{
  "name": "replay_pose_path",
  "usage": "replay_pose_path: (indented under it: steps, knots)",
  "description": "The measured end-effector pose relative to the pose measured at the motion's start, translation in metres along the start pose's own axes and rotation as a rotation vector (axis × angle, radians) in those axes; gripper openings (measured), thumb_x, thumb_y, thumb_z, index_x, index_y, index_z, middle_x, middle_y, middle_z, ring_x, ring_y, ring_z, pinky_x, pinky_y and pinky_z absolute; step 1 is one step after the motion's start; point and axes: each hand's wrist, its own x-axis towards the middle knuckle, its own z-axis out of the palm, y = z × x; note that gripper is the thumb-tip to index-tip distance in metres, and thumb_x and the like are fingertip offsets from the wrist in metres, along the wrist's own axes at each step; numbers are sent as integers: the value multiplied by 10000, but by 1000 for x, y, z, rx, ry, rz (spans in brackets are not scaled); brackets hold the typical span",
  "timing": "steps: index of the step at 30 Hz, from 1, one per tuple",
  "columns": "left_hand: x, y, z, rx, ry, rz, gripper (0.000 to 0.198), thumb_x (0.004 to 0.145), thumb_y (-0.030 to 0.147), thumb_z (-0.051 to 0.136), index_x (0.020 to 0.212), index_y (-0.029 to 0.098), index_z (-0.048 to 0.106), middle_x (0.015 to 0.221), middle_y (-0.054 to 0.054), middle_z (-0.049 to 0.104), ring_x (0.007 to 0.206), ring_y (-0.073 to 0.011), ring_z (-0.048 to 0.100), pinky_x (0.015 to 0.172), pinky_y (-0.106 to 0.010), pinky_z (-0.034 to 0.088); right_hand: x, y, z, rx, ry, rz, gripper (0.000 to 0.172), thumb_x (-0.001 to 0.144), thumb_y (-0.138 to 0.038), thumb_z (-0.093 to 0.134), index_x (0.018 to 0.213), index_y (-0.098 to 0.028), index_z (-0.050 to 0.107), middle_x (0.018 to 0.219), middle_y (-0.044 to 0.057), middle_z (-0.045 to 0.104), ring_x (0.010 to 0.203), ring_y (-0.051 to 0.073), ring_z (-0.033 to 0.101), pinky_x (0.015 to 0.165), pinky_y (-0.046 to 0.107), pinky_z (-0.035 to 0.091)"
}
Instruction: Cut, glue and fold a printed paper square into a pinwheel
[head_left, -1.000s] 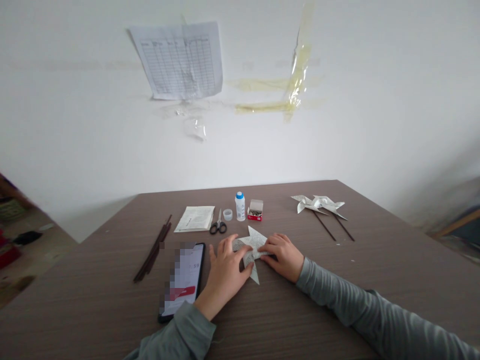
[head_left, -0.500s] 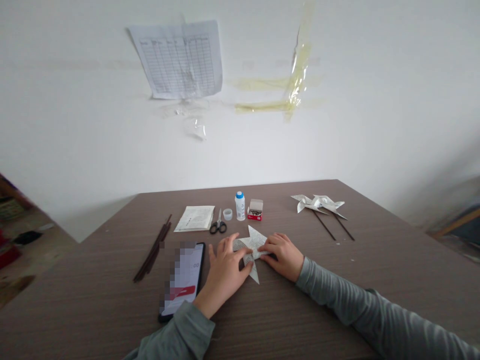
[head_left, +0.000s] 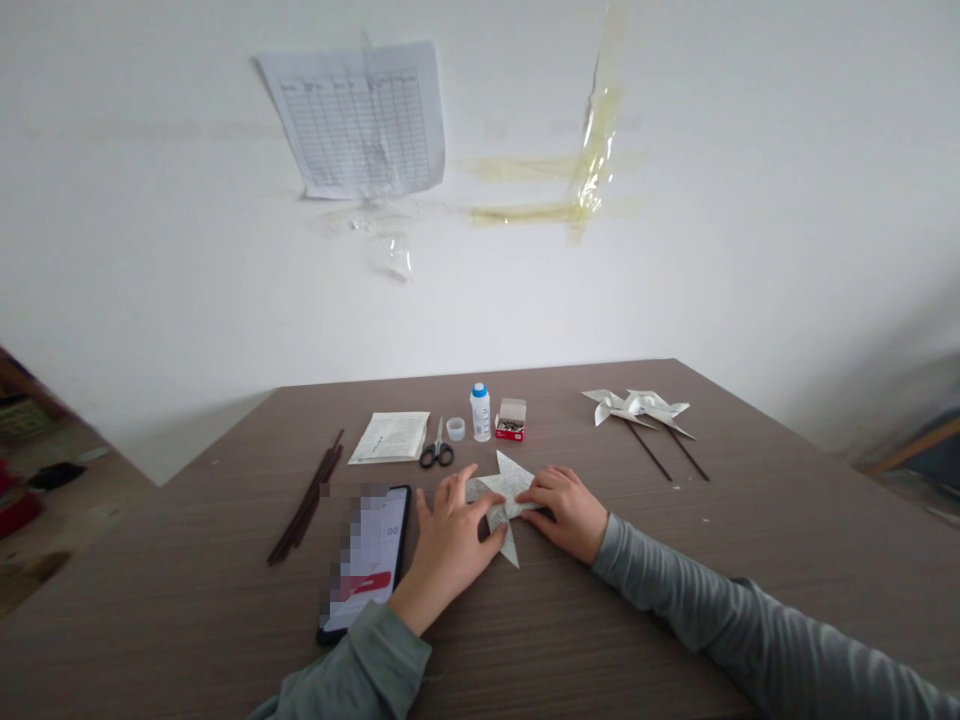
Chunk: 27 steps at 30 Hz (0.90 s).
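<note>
A folded piece of printed paper (head_left: 507,485) with pointed corners lies on the brown table (head_left: 600,620) in front of me. My left hand (head_left: 448,545) rests on its left side, fingers bent and pinching a flap toward the middle. My right hand (head_left: 564,510) presses on its right side with curled fingers pinching the paper near the centre. Both hands meet at the middle of the paper.
A phone (head_left: 367,560) lies left of my left hand, with several dark sticks (head_left: 307,497) beyond it. Behind the paper are a sheet stack (head_left: 391,437), scissors (head_left: 437,446), a cap (head_left: 455,429), a glue bottle (head_left: 480,411) and a red pin box (head_left: 511,421). Paper pinwheels on sticks (head_left: 641,412) lie at the right.
</note>
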Motion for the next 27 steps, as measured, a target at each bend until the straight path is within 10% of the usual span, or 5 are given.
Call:
replay_pose_path:
  steps: [27]
  knots:
    - [1,1,-1,-10,35,-29,584,1073,259,946,1648,360,917,1985,-188,651,1823,-526,618,1496,-961,438,1,-4,-4,-4,-27,18,201,1149,-210,892,1277,-300,1017,1173,129,960,1166,356,895,1178,554,722]
